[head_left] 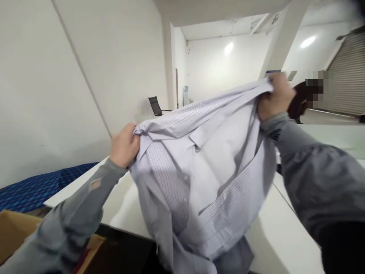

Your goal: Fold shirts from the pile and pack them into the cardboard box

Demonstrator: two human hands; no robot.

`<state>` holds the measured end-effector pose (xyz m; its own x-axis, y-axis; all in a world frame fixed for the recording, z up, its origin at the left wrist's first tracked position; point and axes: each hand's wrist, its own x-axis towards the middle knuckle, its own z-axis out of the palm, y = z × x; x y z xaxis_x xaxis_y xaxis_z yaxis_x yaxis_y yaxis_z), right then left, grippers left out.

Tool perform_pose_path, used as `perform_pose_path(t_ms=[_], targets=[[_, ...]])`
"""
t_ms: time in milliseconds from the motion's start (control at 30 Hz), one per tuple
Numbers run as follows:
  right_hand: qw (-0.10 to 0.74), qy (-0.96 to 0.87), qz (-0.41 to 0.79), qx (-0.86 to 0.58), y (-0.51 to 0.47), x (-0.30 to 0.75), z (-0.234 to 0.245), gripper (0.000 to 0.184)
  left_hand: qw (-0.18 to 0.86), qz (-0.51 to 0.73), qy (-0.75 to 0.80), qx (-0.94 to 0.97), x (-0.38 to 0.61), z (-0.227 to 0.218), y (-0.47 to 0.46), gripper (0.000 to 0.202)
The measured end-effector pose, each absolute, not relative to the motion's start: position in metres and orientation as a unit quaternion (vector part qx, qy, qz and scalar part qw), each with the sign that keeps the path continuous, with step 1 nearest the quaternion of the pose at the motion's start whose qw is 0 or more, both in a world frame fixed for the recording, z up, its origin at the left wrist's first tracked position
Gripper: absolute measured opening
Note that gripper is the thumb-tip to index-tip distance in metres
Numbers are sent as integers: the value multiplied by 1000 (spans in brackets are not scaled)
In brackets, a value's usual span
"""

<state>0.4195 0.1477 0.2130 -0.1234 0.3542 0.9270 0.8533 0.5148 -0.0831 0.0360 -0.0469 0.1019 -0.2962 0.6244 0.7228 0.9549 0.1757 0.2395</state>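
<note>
A pale lilac pinstriped shirt (199, 175) hangs in the air in front of me, over the edge of a white table (279, 236). My left hand (124, 146) is closed on the shirt's top edge at the left. My right hand (275, 97) grips the same edge higher up at the right. The cloth droops between them, with its collar and button placket facing me. Its lower end falls past the table's front edge. Both my arms wear grey sleeves.
An open cardboard box (17, 232) sits at the lower left. Blue patterned fabric (37, 186) lies by the white wall. A black chair (155, 105) stands far back. Another person (303, 99) is behind my right hand.
</note>
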Motion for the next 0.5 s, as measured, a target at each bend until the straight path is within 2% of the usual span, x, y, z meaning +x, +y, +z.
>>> perform_pose_path(t_ms=[133,233,300,333,400,467,500], targets=[[317,-748,-135,-567,203,384,149,48,203,-287,-770,-533,16,74,30,33],[238,-783,-65,-571,201,383,87,47,160,-248,-789,-539,5,26,39,44],[191,-847,10,-497,169,395,41,42,115,-224,-782,-570,6,-8,15,43],[153,-887,87,-427,147,401,18,45,76,-212,-769,-598,11,-23,-3,45],[63,-934,232,-264,95,412,-23,62,-33,-190,-701,-687,28,-46,-41,53],[39,-951,253,-173,48,416,-56,71,-153,-128,-583,-788,51,-57,-73,58],[37,-956,249,-148,31,416,-68,59,-193,-99,-523,-824,63,-60,-84,56]])
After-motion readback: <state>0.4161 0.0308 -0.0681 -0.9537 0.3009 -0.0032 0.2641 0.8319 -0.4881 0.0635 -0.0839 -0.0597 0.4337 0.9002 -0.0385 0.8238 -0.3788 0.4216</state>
